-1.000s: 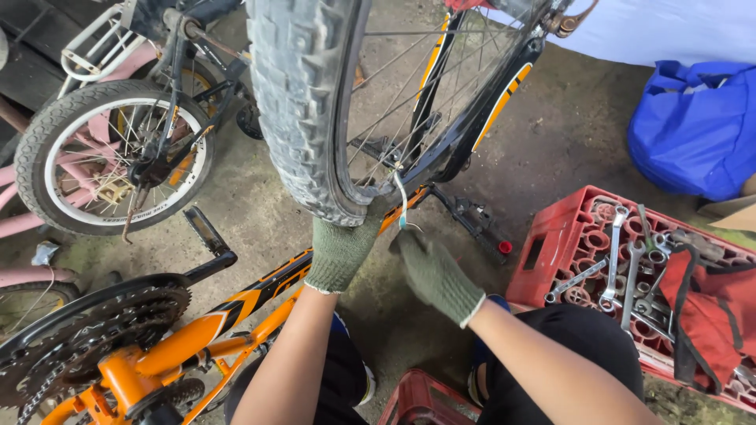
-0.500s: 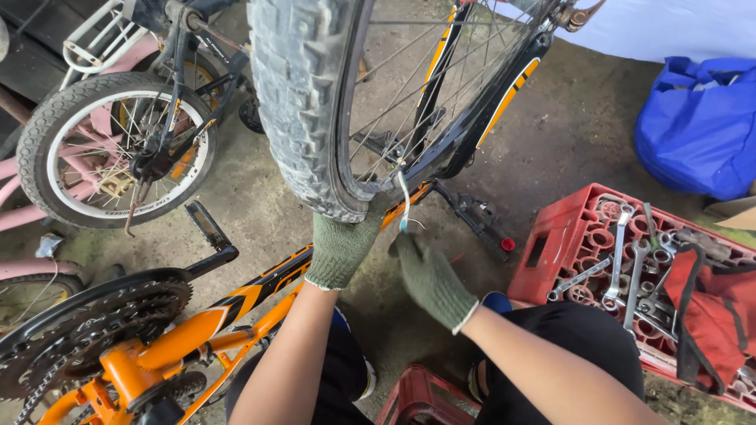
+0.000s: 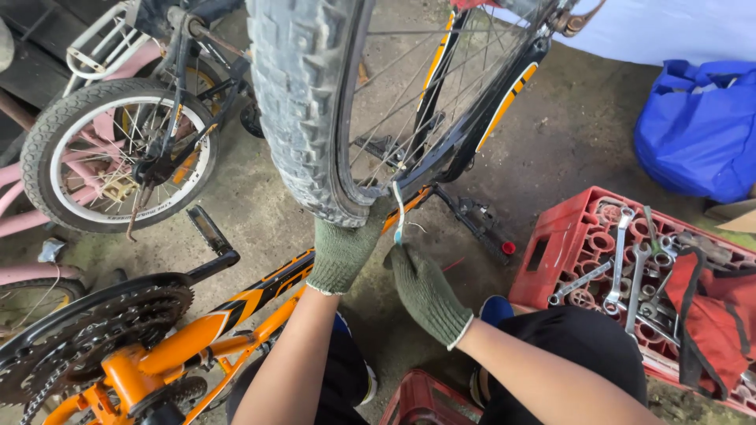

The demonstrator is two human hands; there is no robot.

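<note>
An upturned orange and black bicycle (image 3: pixel 236 315) lies in front of me, its knobby grey tyre (image 3: pixel 303 102) filling the top middle of the view. My left hand (image 3: pixel 346 248), in a green knit glove, grips the bottom of that tyre at the rim. My right hand (image 3: pixel 425 291), gloved the same, pinches a thin pale strip (image 3: pixel 398 214) that hangs down from the rim just right of the left hand. The spokes and dark fork rise above both hands.
A small pink bicycle's wheel (image 3: pixel 118 153) stands at the left. A red plastic crate (image 3: pixel 567 252) holding several wrenches (image 3: pixel 618 252) and a red bag (image 3: pixel 713 315) sits at the right. A blue bag (image 3: pixel 697 130) lies beyond it. The chainring (image 3: pixel 87 330) and pedal (image 3: pixel 209 232) are at lower left.
The hands have stayed at the bottom of the tyre, shifting only slightly. The right hand keeps its hold on the pale strip.
</note>
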